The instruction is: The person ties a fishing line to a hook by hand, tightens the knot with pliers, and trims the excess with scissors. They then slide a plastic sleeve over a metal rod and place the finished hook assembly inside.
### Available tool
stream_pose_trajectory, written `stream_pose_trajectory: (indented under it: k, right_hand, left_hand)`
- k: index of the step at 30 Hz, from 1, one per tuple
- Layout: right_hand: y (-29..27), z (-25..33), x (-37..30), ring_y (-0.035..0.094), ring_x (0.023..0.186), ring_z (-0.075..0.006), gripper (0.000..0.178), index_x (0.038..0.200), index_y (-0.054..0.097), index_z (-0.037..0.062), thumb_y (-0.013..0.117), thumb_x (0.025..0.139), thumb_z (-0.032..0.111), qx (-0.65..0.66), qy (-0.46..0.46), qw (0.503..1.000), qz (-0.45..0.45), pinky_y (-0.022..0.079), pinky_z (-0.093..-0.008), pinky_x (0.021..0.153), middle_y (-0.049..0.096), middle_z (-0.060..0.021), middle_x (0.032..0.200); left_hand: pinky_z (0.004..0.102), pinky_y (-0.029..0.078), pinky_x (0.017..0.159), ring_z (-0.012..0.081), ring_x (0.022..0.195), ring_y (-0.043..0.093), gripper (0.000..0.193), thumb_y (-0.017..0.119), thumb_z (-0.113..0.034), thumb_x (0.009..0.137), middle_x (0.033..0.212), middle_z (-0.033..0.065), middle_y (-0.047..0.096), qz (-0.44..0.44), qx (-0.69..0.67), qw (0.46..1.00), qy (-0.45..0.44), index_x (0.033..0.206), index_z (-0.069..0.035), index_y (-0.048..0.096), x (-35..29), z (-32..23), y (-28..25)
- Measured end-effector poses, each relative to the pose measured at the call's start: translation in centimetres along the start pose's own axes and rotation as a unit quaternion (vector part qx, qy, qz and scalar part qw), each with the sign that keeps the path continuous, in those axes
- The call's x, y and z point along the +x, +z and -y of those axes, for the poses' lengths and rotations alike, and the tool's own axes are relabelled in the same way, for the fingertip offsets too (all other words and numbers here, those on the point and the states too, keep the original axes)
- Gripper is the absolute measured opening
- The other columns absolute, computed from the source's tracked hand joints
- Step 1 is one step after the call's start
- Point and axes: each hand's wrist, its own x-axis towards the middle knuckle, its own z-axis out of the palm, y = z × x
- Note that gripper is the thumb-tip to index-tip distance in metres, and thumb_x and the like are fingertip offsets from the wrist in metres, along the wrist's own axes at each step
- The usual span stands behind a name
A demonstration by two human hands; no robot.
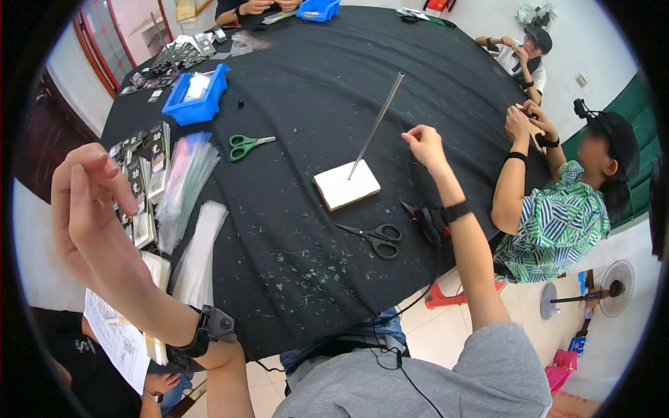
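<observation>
My left hand (94, 209) is raised at the left, over the edge of the packets. Its fingers are bent, with the thumb against some of them; whatever they may pinch is too fine to see. Right of centre, my right hand (426, 146) hovers over the black cloth with its fingers pressed together, their contents not visible. Between the hands stands a thin metal rod (376, 125), rising at a tilt from a white rectangular block (348, 184). Dark-handled scissors (380, 238) and red-and-black pliers (426, 223) lie near my right forearm.
Green-handled scissors (244, 146) lie near a blue bin (198, 97). Clear plastic sleeves (185, 188) and black printed packets (155, 160) pile up at the left. Green scraps (300, 272) litter the black cloth (293, 90). A co-worker in a patterned shirt (557, 216) sits at the right.
</observation>
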Motion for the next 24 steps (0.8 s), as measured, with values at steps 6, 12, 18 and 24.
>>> stream_pose_trajectory:
  k: [6, 12, 18, 24]
  right_hand:
    - [-5.3, 4.0, -5.4, 0.060, 0.077, -0.0086, 0.016, 0.089, 0.066, -0.0016, 0.067, 0.085, 0.014, 0.259, -0.027, 0.965, 0.014, 0.046, -0.0225, 0.072, 0.066, -0.0039, 0.080]
    - [-9.1, 8.7, -9.9, 0.057, 0.085, -0.0084, 0.008, 0.088, 0.061, 0.0013, 0.064, 0.088, 0.008, 0.416, -0.134, 0.899, 0.019, 0.045, -0.0226, 0.077, 0.062, -0.0024, 0.088]
    - [-9.0, 14.1, -13.7, 0.056, 0.083, -0.0124, 0.007, 0.088, 0.058, -0.0013, 0.064, 0.085, -0.002, 0.528, -0.252, 0.797, 0.150, 0.046, -0.0255, 0.076, 0.060, -0.0091, 0.089]
    - [-8.8, 17.2, -15.0, 0.059, 0.082, -0.0131, 0.007, 0.090, 0.059, -0.0026, 0.064, 0.085, -0.002, 0.552, -0.260, 0.760, 0.224, 0.048, -0.0273, 0.075, 0.062, -0.0093, 0.088]
  left_hand:
    - [0.0210, 0.037, 0.059, 0.0064, 0.056, 0.047, 0.023, 0.046, -0.015, 0.093, 0.079, 0.0055, 0.059, -0.011, 0.022, 0.999, -0.031, 0.091, 0.003, 0.061, -0.3, -0.5, 3.1]
    - [0.0192, 0.037, 0.058, 0.0055, 0.058, 0.049, 0.023, 0.049, -0.015, 0.093, 0.080, 0.0061, 0.060, 0.127, -0.095, 0.979, -0.124, 0.097, 0.003, 0.063, -1.2, -1.1, 6.4]
    - [0.0212, 0.043, 0.072, 0.0087, 0.080, 0.055, 0.027, 0.050, -0.011, 0.093, 0.104, 0.0076, 0.061, 0.328, -0.170, 0.914, -0.166, 0.114, 0.003, 0.058, -3.4, -1.0, 9.5]
    - [0.0297, 0.043, 0.093, 0.0164, 0.109, 0.055, 0.039, 0.052, -0.002, 0.091, 0.121, 0.0116, 0.055, 0.428, -0.245, 0.855, -0.162, 0.129, 0.004, 0.045, -3.9, -0.3, 9.9]
